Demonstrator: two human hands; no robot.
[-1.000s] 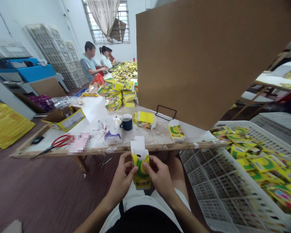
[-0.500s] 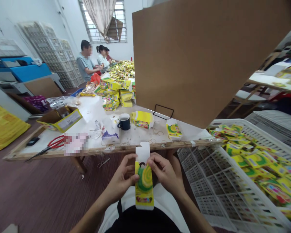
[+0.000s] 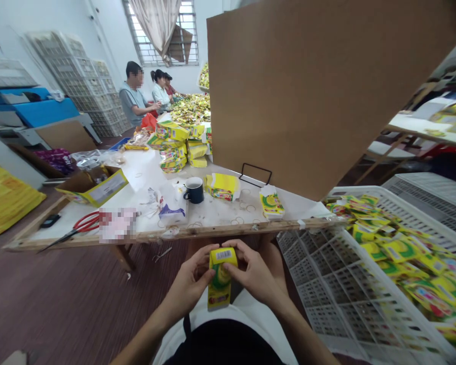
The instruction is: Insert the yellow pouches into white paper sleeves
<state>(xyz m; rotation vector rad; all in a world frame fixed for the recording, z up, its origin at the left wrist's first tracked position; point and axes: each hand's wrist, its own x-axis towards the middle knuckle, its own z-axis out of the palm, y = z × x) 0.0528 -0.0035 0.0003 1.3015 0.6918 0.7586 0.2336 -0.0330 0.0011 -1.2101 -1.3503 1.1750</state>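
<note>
Over my lap I hold a small yellow and green carton (image 3: 219, 289), its barcoded end flap folded down at the top. My left hand (image 3: 193, 276) grips its left edge, thumb on the front. On the other side my right hand (image 3: 253, 268) holds the upper right edge, the thumb pressing on the front just below the barcode. Both hands' fingertips go behind the carton and are partly hidden. Just beyond my hands runs the wooden front edge of the white table (image 3: 228, 230).
On the table are a dark mug (image 3: 194, 190), yellow cartons (image 3: 222, 186), red-handled scissors (image 3: 85, 223) and an open box (image 3: 95, 187). A large cardboard sheet (image 3: 289, 101) stands at the right. Beside me is a white crate (image 3: 311, 284) of yellow packs. Several people (image 3: 137, 96) sit farther back.
The carton's white top flap, upright before, is now folded over with the barcode showing. Both hands have closed in at the carton's top, and its lower end has moved up slightly.
</note>
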